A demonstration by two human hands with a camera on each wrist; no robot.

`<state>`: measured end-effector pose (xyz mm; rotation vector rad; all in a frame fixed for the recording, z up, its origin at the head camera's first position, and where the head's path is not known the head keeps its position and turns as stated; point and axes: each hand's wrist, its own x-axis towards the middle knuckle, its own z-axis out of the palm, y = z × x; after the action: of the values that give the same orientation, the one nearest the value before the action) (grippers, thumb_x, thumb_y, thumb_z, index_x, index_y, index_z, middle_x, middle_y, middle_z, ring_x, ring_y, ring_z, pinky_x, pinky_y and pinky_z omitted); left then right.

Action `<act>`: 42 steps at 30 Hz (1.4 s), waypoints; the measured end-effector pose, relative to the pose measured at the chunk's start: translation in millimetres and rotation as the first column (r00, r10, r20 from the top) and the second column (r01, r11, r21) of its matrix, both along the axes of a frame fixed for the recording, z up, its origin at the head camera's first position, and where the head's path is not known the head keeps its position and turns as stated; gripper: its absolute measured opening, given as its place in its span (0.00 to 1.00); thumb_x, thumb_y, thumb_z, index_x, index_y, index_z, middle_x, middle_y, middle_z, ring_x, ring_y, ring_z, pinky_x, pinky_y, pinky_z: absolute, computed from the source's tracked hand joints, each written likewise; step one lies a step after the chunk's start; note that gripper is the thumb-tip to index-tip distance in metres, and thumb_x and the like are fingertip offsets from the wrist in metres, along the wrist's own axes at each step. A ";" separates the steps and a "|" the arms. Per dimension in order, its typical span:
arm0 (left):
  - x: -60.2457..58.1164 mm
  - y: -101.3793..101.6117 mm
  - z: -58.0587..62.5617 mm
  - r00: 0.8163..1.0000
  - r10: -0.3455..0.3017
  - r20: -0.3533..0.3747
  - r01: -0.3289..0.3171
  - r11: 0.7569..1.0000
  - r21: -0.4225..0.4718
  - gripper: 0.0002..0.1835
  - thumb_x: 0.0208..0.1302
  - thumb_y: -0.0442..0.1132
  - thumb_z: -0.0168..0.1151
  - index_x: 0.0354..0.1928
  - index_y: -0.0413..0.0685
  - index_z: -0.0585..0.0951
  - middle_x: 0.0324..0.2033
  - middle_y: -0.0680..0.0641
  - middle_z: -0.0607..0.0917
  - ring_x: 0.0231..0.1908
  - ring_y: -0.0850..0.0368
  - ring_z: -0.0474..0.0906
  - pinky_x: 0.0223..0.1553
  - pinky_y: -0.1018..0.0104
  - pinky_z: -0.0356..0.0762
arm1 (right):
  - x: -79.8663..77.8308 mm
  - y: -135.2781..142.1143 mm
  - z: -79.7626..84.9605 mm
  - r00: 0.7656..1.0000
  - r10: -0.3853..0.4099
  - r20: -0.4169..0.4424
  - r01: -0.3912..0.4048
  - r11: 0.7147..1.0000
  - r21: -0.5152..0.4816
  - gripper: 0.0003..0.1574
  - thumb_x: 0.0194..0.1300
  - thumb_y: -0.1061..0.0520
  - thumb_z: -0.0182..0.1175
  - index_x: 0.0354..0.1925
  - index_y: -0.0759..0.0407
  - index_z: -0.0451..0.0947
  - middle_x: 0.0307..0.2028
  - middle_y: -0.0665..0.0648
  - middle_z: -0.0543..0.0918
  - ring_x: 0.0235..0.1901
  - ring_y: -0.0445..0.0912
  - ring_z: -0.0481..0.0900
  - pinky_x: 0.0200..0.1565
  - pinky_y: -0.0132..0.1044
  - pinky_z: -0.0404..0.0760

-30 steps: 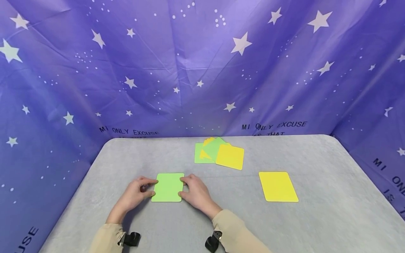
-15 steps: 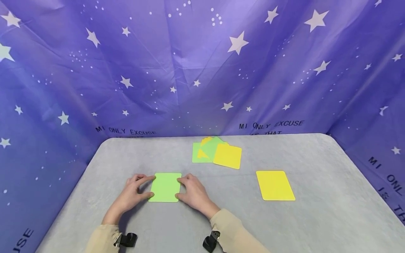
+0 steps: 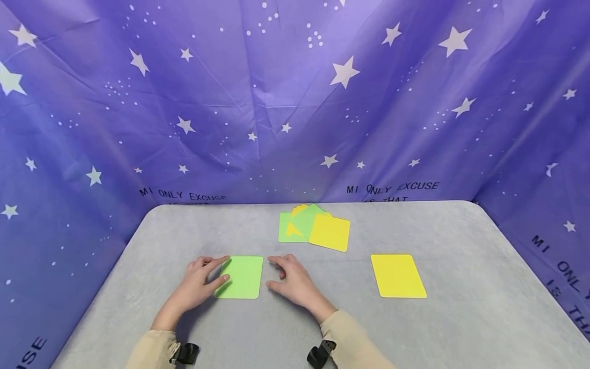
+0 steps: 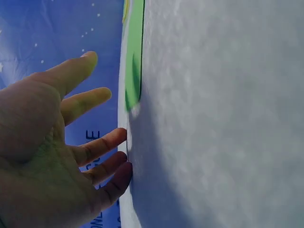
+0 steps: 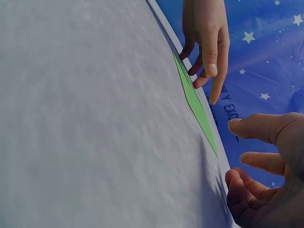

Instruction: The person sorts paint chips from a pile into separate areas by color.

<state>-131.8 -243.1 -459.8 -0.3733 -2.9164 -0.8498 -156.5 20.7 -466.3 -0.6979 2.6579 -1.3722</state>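
Observation:
A square green card (image 3: pixel 243 278) lies flat on the grey table, left of the middle in the head view. My left hand (image 3: pixel 197 285) hovers at its left edge, thumb and forefinger spread above the card; in the left wrist view the thumb and forefinger of the hand (image 4: pixel 52 137) stand off the green card (image 4: pixel 135 57). Just right of the card is my right hand (image 3: pixel 297 281), apart from it, with thumb and forefinger parted. The right wrist view shows nothing between the fingers of this hand (image 5: pixel 268 175).
At the table's back lies a fanned pile of green and yellow cards, a yellow card (image 3: pixel 330 233) on top. Another yellow card (image 3: pixel 399 276) lies alone to the right. A purple star-printed curtain (image 3: pixel 258 102) hangs behind and beside the table (image 3: pixel 479 246).
Both hands held the green card's side edges. Now they have let go: the right hand has drawn off to the right, and the left has lifted slightly. The card stays flat.

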 end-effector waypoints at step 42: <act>-75.6 149.2 19.5 0.964 -0.257 0.074 0.247 0.961 0.125 0.25 0.71 0.48 0.55 0.64 0.42 0.73 0.56 0.40 0.77 0.57 0.42 0.70 0.58 0.46 0.67 | -32.5 131.9 22.5 0.972 -0.226 0.058 0.225 0.974 0.033 0.32 0.57 0.60 0.68 0.59 0.67 0.73 0.47 0.65 0.78 0.42 0.53 0.77 0.43 0.46 0.76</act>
<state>-207.3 -93.9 -440.3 -0.7277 -2.9232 -1.0894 -189.0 152.6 -443.9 -0.3519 2.7694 -1.3804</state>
